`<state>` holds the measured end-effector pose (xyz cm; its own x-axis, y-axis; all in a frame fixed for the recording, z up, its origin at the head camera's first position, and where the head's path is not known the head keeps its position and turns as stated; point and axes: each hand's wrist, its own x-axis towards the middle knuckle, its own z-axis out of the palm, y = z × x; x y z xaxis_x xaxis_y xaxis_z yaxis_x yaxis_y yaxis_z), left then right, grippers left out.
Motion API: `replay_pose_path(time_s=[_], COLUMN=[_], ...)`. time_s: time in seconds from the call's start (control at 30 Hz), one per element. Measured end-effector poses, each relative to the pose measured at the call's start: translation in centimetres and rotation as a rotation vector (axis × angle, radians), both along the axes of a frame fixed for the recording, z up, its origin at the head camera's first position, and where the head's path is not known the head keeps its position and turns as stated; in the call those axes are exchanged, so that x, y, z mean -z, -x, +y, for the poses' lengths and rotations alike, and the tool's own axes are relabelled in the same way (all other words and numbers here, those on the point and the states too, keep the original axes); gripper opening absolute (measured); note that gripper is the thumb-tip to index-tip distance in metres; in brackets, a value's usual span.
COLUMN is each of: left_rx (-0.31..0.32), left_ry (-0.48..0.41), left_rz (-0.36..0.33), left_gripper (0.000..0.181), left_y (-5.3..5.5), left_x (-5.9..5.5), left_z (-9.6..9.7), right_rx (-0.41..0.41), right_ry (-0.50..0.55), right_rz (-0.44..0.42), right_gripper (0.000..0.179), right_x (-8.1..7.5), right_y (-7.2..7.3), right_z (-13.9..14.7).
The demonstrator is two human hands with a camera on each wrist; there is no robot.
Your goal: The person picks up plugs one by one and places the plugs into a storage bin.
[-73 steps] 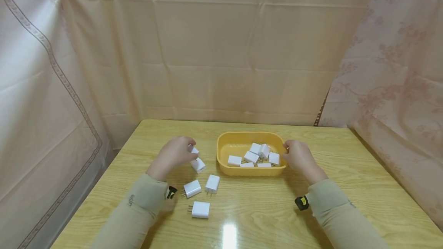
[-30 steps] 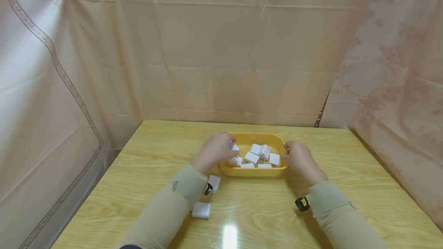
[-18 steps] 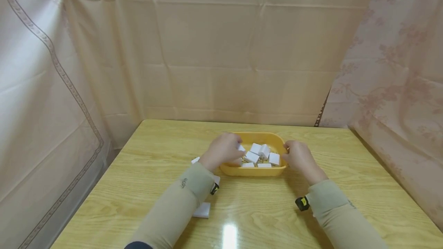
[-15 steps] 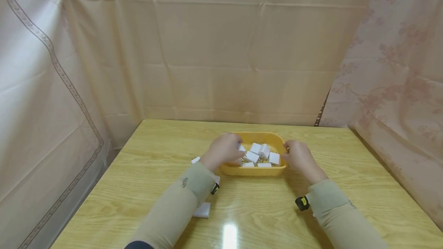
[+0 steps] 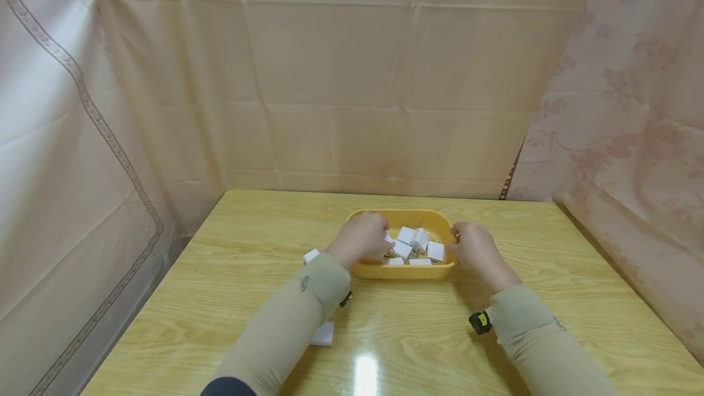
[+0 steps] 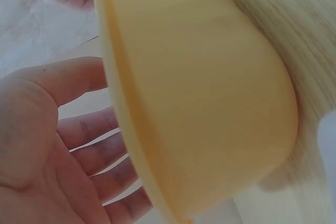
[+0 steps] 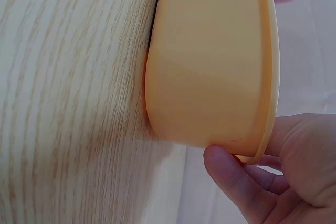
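A yellow plastic basket (image 5: 404, 272) on the table holds several white plug-in chargers (image 5: 420, 241). My left hand (image 5: 359, 240) reaches over its left side, with a white charger (image 5: 388, 238) at the fingertips, just above the others. In the left wrist view the basket wall hides the fingertips of my left hand (image 6: 68, 145). With thumb and fingers, my right hand (image 5: 475, 253) grips the basket's right rim. Seen from the right wrist, the thumb of my right hand (image 7: 294, 171) presses the outer wall below the rim.
A loose white charger (image 5: 311, 255) lies on the wooden table (image 5: 412, 329) left of the basket. Another charger (image 5: 323, 333) lies nearer the front, partly hidden by my left sleeve. A beige curtain (image 5: 352, 90) hangs behind the table.
My left hand has carried a charger from the table's left side rightward into the basket area, moving slightly further right lately. My right hand has stayed on the rim.
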<state>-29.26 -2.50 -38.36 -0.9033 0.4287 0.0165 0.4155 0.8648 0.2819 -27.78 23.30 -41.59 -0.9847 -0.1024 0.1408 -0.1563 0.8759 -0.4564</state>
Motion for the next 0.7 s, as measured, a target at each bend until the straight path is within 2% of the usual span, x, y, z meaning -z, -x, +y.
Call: replay_pose_path(time_s=[0.13, 0.4, 0.7], left_rx=[-0.005, -0.012, -0.022], left_ry=[-0.017, -0.003, 0.004], left_rz=[-0.024, -0.024, -0.052], left_gripper=[0.025, 0.014, 0.02], left_y=[0.04, 0.18, 0.12], left_x=[0.04, 0.37, 0.46], left_z=[0.36, 0.74, 1.07], right_rx=[-0.003, -0.004, -0.006], right_ry=[0.001, 0.004, 0.003], right_rz=[0.0, -0.018, -0.001], right_gripper=[0.018, 0.023, 0.019], right_x=[-0.02, -0.03, 0.0], right_y=[0.02, 0.06, 0.09], right_z=[0.03, 0.0, 0.01])
